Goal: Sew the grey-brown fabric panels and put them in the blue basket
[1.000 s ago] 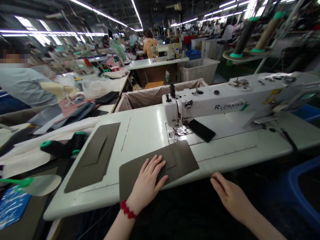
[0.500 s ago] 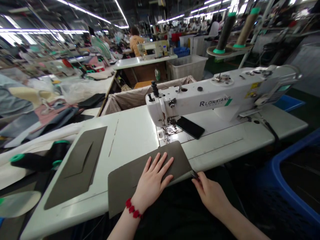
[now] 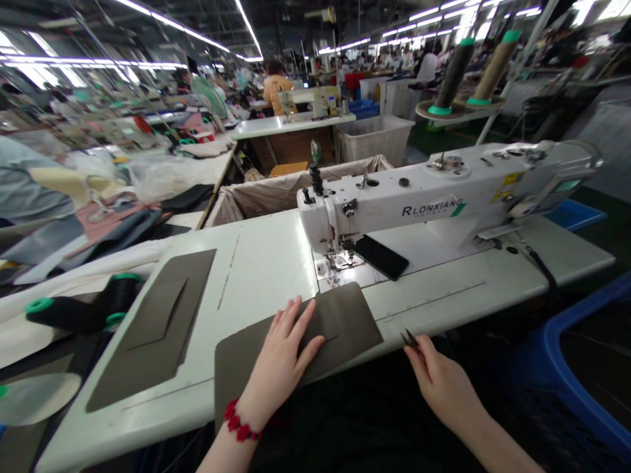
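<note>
My left hand point(image 3: 280, 358), with a red bead bracelet at the wrist, lies flat and open on a dark grey-brown leather panel point(image 3: 340, 322) at the front edge of the white sewing table point(image 3: 266, 263). My right hand point(image 3: 438, 381) is just off the table's front edge, closed round small thread snips point(image 3: 410, 339) whose dark tips point up and left, a short way from the panel's right corner. The white RLONXIANG sewing machine point(image 3: 428, 197) stands behind the panel, its needle foot point(image 3: 340, 259) just beyond the panel's far edge.
A stack of similar leather pieces point(image 3: 158, 322) lies at the table's left. A black phone point(image 3: 382, 256) rests under the machine arm. Black thread cones point(image 3: 73, 312) lie at the left, a lined bin point(image 3: 276, 190) stands behind the table, a blue crate point(image 3: 586, 368) at the right. Other workers sit far back.
My right hand came to the panel's right corner, then drew back right and down with the snips now showing. My left hand stayed flat on the panel.
</note>
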Demonstrator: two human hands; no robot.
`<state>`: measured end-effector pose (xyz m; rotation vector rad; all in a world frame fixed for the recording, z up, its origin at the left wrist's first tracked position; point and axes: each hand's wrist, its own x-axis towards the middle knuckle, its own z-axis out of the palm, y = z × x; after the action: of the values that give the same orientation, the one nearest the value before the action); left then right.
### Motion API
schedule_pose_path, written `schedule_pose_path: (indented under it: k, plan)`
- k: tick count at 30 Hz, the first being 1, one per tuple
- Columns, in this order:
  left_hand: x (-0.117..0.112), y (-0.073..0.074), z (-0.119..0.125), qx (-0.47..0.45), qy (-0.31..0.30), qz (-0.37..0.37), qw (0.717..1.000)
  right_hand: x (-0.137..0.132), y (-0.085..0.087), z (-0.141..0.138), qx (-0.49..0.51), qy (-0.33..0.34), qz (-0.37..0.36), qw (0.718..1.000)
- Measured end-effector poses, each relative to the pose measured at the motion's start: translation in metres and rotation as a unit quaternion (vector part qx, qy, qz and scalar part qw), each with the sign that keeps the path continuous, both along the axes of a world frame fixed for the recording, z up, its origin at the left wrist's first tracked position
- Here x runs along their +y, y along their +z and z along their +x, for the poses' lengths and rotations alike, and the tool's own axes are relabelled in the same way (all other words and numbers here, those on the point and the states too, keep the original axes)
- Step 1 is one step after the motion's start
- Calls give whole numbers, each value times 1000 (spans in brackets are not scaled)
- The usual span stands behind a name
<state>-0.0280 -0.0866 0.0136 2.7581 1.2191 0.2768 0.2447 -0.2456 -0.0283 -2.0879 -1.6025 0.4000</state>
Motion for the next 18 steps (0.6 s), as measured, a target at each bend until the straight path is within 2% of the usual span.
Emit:
schedule_pose_path:
  k: [2, 5, 8, 11, 13, 14, 16, 18]
  plan:
    - [9, -3, -16, 1, 55, 11, 998, 0, 4, 6, -8, -13, 12, 1000]
    - [15, -4, -31, 2, 89, -5, 996, 8, 9, 7, -49, 9, 16, 999]
    - [11, 6, -35, -35, 118, -57, 991, 19, 11, 7, -82, 66, 4, 994]
    - [10, 31, -49, -85, 109, -198, 970, 20, 10, 16, -74, 104, 28, 991]
    - [18, 53, -71, -133, 112, -293, 940, 16, 8, 25, -55, 106, 48, 992]
    - [27, 64, -87, -166, 133, -320, 923, 13, 6, 30, -47, 101, 57, 992]
    - [52, 84, -126, -245, 218, -319, 889, 8, 2, 39, -33, 92, 67, 993]
    - [83, 96, -165, -284, 307, -252, 873, 3, -4, 49, -19, 85, 67, 994]
